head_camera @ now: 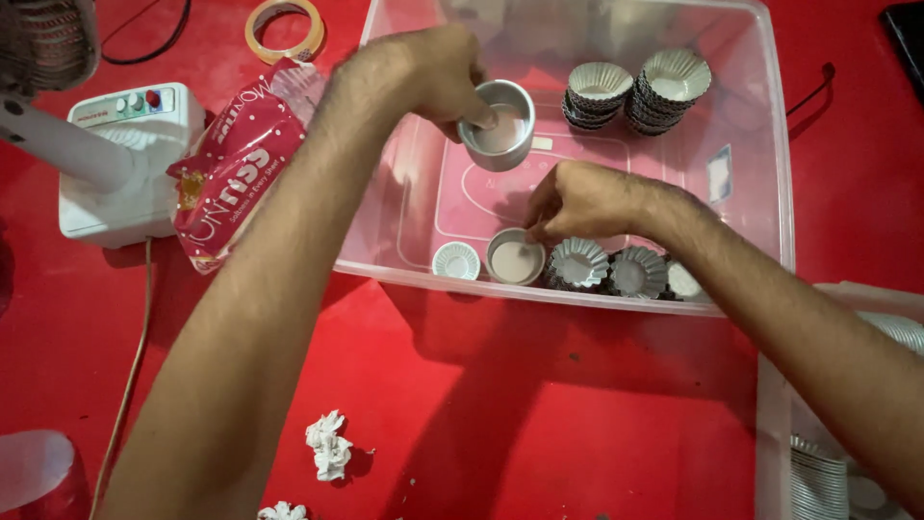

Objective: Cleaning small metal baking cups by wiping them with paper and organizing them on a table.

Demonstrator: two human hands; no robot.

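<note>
- The left hand (438, 72) is gripping a small metal cup (499, 125) by its rim, thumb hooked inside, holding it tilted above the floor of the clear plastic bin (770, 144); pale liquid is showing in it.
- The right hand (577, 200) is pinching narrowly at the rim of a small mould filled with pale liquid (515, 258), which is sitting against the bin's near wall.
- At 3 o'clock from that mould, fluted metal moulds (606, 268) are lining up in a row; at its 9 o'clock a white fluted mould (455, 260) is resting.
- Two stacks of empty fluted moulds (635, 91) are standing at 3 o'clock of the cup.
- Outside the bin, at 9 o'clock, a red packet (226, 169), a white fan base (125, 164) and a tape roll (284, 29) are lying on the red surface (539, 414); crumpled tissue (329, 445) is lying at 6 o'clock.
- Risk, as I judge it: the cup is leaning, so liquid may be slopping onto the bin floor if the wrist is rolling further.
- The filled mould is brimming; a jerky pinch could be spilling it or knocking its neighbours.
</note>
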